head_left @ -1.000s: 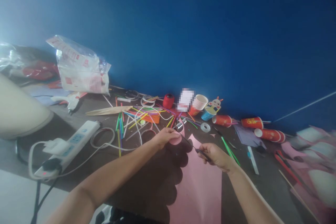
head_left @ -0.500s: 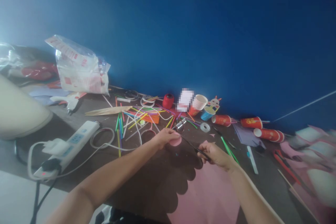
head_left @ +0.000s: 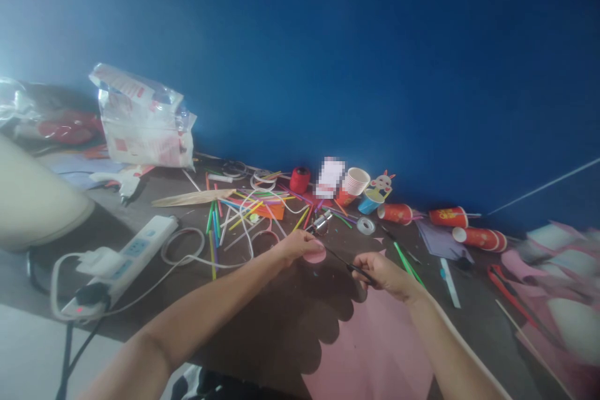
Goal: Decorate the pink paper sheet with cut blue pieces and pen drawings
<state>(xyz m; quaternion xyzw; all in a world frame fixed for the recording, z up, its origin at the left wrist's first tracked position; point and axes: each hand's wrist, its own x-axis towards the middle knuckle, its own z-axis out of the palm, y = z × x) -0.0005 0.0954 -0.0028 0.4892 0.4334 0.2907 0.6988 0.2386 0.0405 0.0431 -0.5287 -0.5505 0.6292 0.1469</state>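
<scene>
My left hand (head_left: 299, 246) pinches a small rounded piece of pink paper (head_left: 315, 252) by its upper left edge. In my right hand (head_left: 376, 273) is a pair of dark-handled scissors (head_left: 357, 270), its fingers closed round the handles. The blades point up and left toward the pink piece; how far apart they are I cannot tell. Below my right hand lies a large pink sheet (head_left: 375, 353) with a scalloped left edge, partly under my right forearm.
Coloured sticks (head_left: 244, 219) and a white cable are strewn left of centre. A power strip (head_left: 135, 262) lies at the left. Paper cups (head_left: 357, 182), a tape roll (head_left: 365, 225) and red thread spool (head_left: 300, 180) stand toward the blue wall. A utility knife (head_left: 450, 284) lies at the right.
Both hands stay almost in place, still holding the paper piece and the scissors. The large pink sheet appears shifted slightly right and down. The clear bag's top has changed shape.
</scene>
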